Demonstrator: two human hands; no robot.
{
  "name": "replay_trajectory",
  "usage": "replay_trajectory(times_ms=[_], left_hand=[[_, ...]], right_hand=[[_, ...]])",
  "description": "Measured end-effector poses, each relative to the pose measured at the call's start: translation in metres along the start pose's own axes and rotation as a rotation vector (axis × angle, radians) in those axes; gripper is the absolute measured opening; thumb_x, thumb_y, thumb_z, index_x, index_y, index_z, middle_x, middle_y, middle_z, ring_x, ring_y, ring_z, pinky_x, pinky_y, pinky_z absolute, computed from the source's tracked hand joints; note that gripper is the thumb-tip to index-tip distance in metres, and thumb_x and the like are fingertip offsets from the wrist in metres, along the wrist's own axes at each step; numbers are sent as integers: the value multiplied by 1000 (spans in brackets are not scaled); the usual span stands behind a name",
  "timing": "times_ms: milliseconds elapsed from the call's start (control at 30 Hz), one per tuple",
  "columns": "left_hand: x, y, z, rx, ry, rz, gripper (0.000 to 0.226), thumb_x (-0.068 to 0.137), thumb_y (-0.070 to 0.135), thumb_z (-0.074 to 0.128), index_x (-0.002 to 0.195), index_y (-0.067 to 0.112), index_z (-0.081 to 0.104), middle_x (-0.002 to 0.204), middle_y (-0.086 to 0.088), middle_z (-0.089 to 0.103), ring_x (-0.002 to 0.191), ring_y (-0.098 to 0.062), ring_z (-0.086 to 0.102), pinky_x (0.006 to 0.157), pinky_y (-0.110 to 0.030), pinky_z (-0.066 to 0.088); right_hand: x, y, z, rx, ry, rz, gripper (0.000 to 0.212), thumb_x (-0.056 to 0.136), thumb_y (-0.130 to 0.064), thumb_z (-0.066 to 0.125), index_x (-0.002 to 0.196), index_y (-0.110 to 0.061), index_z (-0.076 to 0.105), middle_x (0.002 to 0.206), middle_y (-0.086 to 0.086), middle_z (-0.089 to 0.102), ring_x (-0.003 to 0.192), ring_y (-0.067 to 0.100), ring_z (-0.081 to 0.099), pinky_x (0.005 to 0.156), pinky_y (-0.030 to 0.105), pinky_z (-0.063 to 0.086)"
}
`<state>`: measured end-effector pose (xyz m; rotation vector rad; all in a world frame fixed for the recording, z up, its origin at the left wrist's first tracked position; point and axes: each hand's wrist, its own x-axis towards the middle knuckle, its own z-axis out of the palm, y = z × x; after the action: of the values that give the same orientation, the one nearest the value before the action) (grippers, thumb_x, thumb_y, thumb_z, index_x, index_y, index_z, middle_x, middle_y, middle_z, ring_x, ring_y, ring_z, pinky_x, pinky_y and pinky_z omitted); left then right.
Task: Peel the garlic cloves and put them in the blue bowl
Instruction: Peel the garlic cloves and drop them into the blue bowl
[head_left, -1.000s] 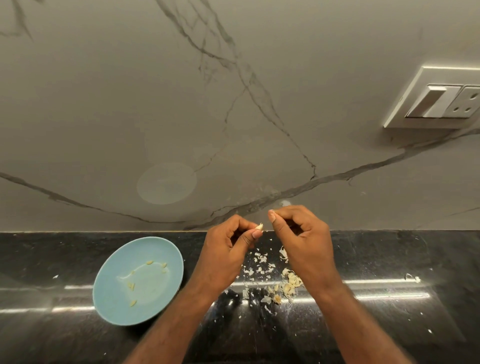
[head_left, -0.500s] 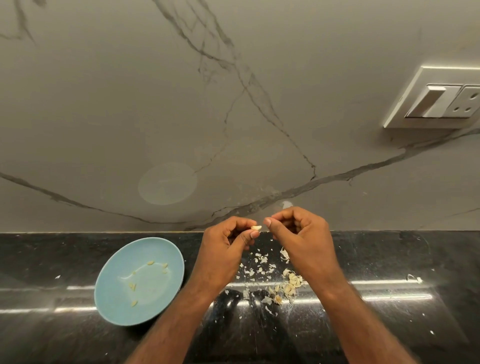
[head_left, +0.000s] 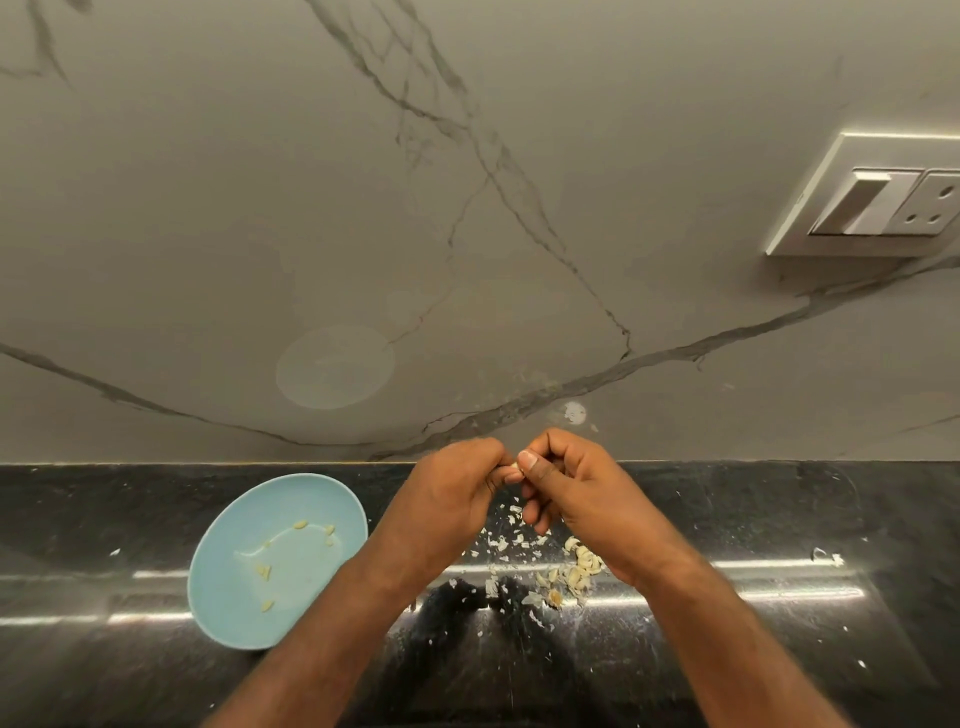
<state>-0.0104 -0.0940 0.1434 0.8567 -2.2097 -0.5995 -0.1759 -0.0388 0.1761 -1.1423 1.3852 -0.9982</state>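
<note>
Both hands meet above the black counter. My left hand (head_left: 447, 493) and my right hand (head_left: 576, 488) pinch one small pale garlic clove (head_left: 515, 467) between their fingertips; only a sliver of it shows. The blue bowl (head_left: 218, 587) sits to the left of my left forearm and holds several peeled cloves (head_left: 264, 571). A heap of garlic cloves and skins (head_left: 571, 571) lies on the counter under my right wrist, partly hidden by it.
Loose skin flakes (head_left: 506, 540) are scattered on the black counter (head_left: 779, 519) between the hands. A marble wall (head_left: 467, 234) rises right behind the counter. A white switch and socket plate (head_left: 878, 200) is on the wall at upper right.
The hands have closed the gap between them. The right thumb and fingers now touch the clove held by the left hand, hiding most of it.
</note>
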Motion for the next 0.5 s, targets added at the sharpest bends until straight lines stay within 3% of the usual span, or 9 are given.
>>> replay_trajectory(times_ms=[67, 200, 333, 500], left_hand=[[1, 1, -2, 46, 12, 14, 25, 100, 31, 47, 80, 18, 53, 69, 16, 43, 64, 0, 39, 58, -14, 31], [1, 1, -4, 2, 19, -55, 27, 100, 31, 47, 76, 18, 51, 64, 12, 44, 60, -6, 43, 55, -20, 33], [-1, 9, -6, -203, 19, -188, 26, 98, 30, 50, 72, 24, 52, 61, 16, 51, 56, -5, 44, 54, -15, 33], [-3, 18, -7, -460, 18, -376, 32, 100, 30, 51, 75, 12, 58, 63, 7, 53, 60, -6, 44, 58, -21, 38]], right_hand=[[-1, -1, 5, -8, 20, -41, 16, 102, -17, 54, 94, -6, 63, 71, -7, 65, 66, 13, 61, 62, 26, 52], [-1, 0, 14, 40, 64, -92, 15, 102, -15, 54, 93, -9, 63, 73, -9, 66, 69, 12, 60, 65, 24, 52], [0, 1, 19, 39, 84, -143, 14, 102, -15, 55, 92, -9, 61, 72, -6, 64, 70, 13, 59, 66, 25, 52], [0, 3, 26, 5, 146, -234, 13, 101, -10, 55, 90, -5, 61, 72, -6, 64, 70, 9, 59, 67, 26, 53]])
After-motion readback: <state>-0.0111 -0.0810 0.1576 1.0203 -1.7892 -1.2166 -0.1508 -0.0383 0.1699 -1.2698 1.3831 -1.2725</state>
